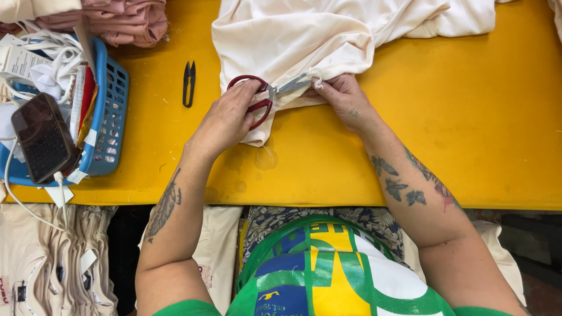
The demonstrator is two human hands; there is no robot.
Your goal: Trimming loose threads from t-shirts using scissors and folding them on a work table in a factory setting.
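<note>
- The left hand (225, 120) has its fingers curled through the red loops of a pair of scissors (266, 96), gripping them; the steel blades point away to the right, toward the other hand.
- The scissors' long axis runs nearly level across the table, tilted slightly up at the tips, which lie on the folded edge of the cream garment (304, 41).
- The right hand (345, 99) pinches that fabric edge between thumb and fingertips, just beside the blade tips, holding it taut.
- The garment spreads up and away from both hands over the yellow table (468, 117).
- Black thread snips (188, 83) lie apart to the left, near a blue basket (114, 117) holding a phone (44, 137).
</note>
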